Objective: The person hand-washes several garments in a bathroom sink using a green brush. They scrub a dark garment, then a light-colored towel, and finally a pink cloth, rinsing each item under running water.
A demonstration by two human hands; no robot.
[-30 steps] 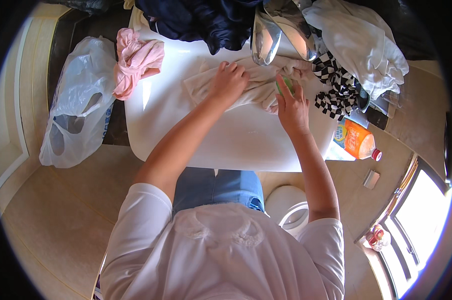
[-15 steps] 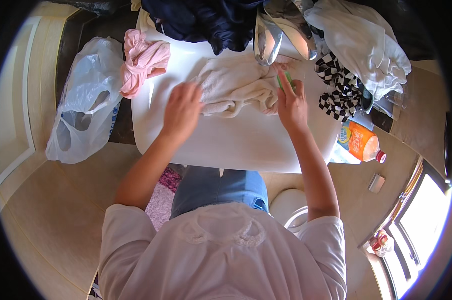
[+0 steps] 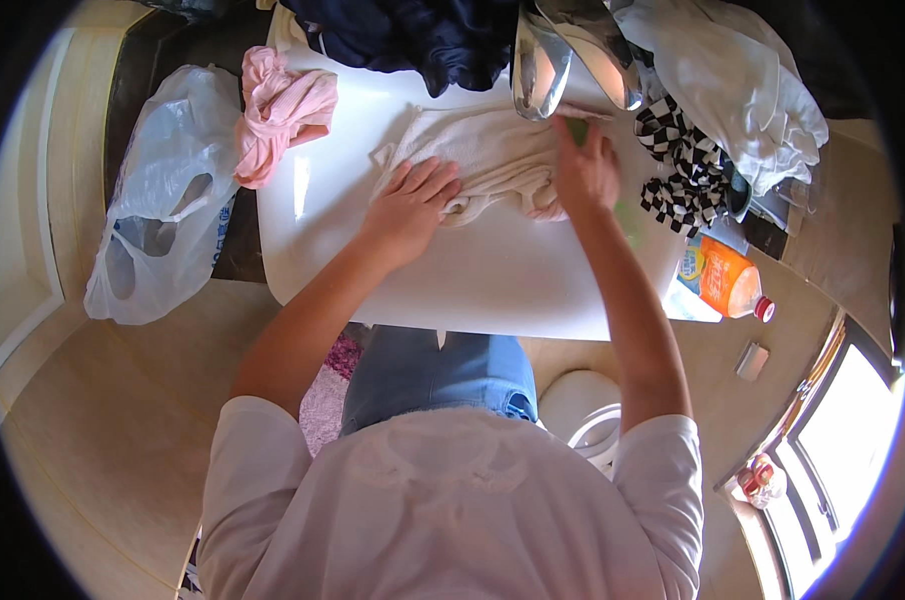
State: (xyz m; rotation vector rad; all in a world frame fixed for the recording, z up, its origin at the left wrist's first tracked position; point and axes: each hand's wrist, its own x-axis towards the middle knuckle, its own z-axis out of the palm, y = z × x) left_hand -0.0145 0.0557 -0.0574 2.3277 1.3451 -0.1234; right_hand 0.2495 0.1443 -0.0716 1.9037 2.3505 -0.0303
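Observation:
A damp-looking, off-white cloth [image 3: 498, 150] lies bunched in folds on the white basin surface [image 3: 453, 290] in front of me. My left hand [image 3: 410, 208] rests on the cloth's left edge, fingers stretched out and apart, holding nothing. At the cloth's right end, my right hand [image 3: 587, 175] is closed around a small green object [image 3: 578, 130]. Most of that object is hidden by the fingers, so its kind does not show. The metal faucet [image 3: 543, 75] stands just beyond the right hand.
Dark navy fabric [image 3: 413, 40] hangs over the far edge. A pink cloth [image 3: 278, 120] and a white plastic bag [image 3: 173, 190] lie at left. At right are black-and-white checked fabric [image 3: 678, 170], a white garment [image 3: 733, 90] and an orange bottle with a red cap [image 3: 730, 280].
My left hand has moved right and come down onto the cloth. The right hand still grips the green object and has shifted slightly. The cloth's left part is spread further left.

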